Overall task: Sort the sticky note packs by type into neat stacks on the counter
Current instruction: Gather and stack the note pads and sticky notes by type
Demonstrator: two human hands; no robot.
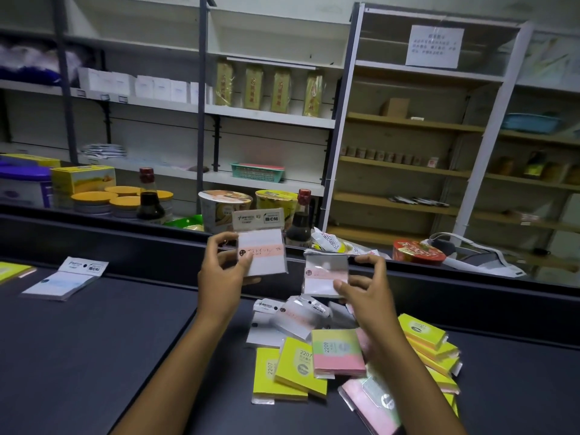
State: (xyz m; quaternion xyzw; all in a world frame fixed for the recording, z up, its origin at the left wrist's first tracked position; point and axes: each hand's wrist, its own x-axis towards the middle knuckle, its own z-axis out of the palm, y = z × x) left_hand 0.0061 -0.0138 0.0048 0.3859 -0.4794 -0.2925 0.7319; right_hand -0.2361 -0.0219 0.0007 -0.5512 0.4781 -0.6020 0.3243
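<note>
Two flat, clear-wrapped white packs with a pink band, raised above the dark matte tabletop (94, 340). Pinched at its left edge by the left hand (219, 271): upright white pack (262, 249), grey header card with print too small to read, handwriting across the pink band. Gripped between thumb and fingers of the right hand (365, 290): second white pack (326, 274), glossy wrap, tilted a little. Just below both hands, a loose heap of similar white packs (292, 318), overlapping. Nearer the viewer, square yellow-green packs (298, 365) printed "2207", and a pink-and-green pack (337, 353) printed "2209" lying on them. To the right, a leaning pile of yellow packs (430, 343). Far left on the tabletop, well apart, a white-and-blue stack (62, 284) with header card on top. Beyond the tabletop's raised rim: soy-sauce bottles (150, 199), instant noodle cups (224, 211), orange-lidded tins (94, 200), shelving (266, 117) behind.
</note>
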